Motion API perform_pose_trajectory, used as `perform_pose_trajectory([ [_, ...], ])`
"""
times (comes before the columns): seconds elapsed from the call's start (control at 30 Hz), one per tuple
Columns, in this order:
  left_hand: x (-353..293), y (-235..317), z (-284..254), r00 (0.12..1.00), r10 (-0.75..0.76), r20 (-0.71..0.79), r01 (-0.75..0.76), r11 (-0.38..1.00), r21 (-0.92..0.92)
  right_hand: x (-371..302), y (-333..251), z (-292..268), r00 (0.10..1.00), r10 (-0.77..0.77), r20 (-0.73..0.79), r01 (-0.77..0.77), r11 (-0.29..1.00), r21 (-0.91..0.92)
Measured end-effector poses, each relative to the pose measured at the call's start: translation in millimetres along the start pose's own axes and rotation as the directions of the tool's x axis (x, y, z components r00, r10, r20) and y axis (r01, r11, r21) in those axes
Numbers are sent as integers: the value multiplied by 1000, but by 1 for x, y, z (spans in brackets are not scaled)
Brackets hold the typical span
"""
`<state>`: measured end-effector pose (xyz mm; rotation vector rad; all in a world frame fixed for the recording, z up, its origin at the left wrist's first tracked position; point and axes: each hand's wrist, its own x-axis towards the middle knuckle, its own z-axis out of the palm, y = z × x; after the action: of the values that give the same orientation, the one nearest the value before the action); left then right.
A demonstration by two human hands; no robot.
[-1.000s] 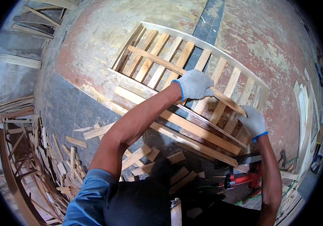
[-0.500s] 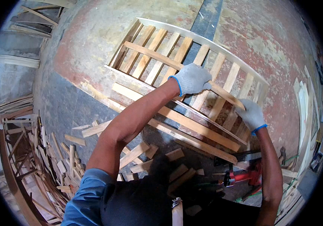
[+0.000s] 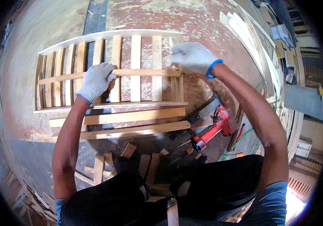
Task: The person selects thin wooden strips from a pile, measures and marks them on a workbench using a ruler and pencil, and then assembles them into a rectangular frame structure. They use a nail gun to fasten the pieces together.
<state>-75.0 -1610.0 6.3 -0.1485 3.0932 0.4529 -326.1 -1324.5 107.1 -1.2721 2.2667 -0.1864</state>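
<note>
A wooden frame of pale slats lies flat on the floor in front of me. Across its slats runs a long thin wooden strip. My left hand, in a white knitted glove with a blue cuff, has its fingers closed round this strip near its middle. Over the frame's right end is my right hand, gloved alike, just above the strip's end. Its fingers are curled together, and whatever they may hold is hidden. Two loose wooden battens lie along the frame's near side.
A red nail gun rests on the floor to the right of the battens, near a green hose. Short wood offcuts lie by my feet. Long pale strips are piled at the right.
My view has swung to the right, so the frame appears further left. My right hand has let go of the strip and risen beyond its right end; my left hand stays on the strip.
</note>
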Motion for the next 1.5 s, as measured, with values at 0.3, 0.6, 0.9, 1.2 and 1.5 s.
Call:
perform_pose_trajectory([
  [0.3,6,6,-2,999,33,-36,-35,999,-36,-192,79,38,873,486,-38,-414,781,467],
  [0.6,9,9,-1,1000,10,-22,-10,1000,3,-354,47,214,925,371,-84,-250,759,601],
  [0.9,18,12,0,1000,-18,16,18,999,-28,-341,23,266,575,654,492,-363,-335,869],
  [1.2,32,57,-12,998,-26,49,23,998,59,-312,47,276,813,470,343,341,-862,374],
  [1.5,34,50,21,999,49,-21,-46,991,124,-286,68,268,743,589,319,366,-755,543],
])
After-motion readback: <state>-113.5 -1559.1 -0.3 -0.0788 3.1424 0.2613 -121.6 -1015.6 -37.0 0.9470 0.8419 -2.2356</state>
